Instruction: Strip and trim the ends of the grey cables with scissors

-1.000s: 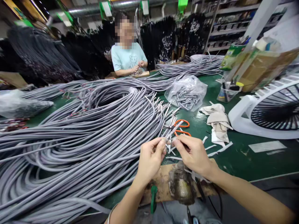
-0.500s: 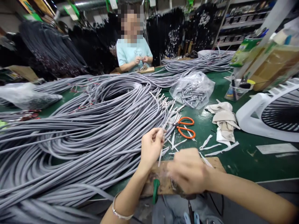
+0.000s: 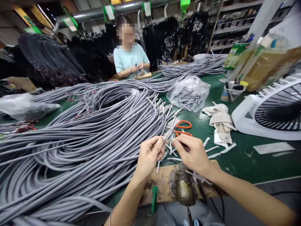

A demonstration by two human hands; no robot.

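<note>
My left hand (image 3: 150,153) is closed in a pinch near the stripped ends of the grey cables (image 3: 103,135), apparently on a cable end; the fingers cover most of it. Thin, shiny strands (image 3: 168,135) show just above its fingertips. My right hand (image 3: 194,153) is also pinched, close beside the left at those strands. What lies between its fingertips is too small to make out. Orange-handled scissors (image 3: 184,124) lie just beyond my hands, their blades hidden. White strips (image 3: 221,150) are scattered on the green table around the right hand.
A wooden board (image 3: 162,185) with a dark metal tool (image 3: 184,188) and a green clamp (image 3: 154,199) sits at the near edge. A bag of short grey pieces (image 3: 189,94), cloth gloves (image 3: 221,121) and a white fan (image 3: 270,110) stand beyond. A co-worker (image 3: 131,61) sits opposite.
My right hand has moved up and away from the board to meet the left hand at the strands. The metal tool on the board is now uncovered. The view has shifted slightly.
</note>
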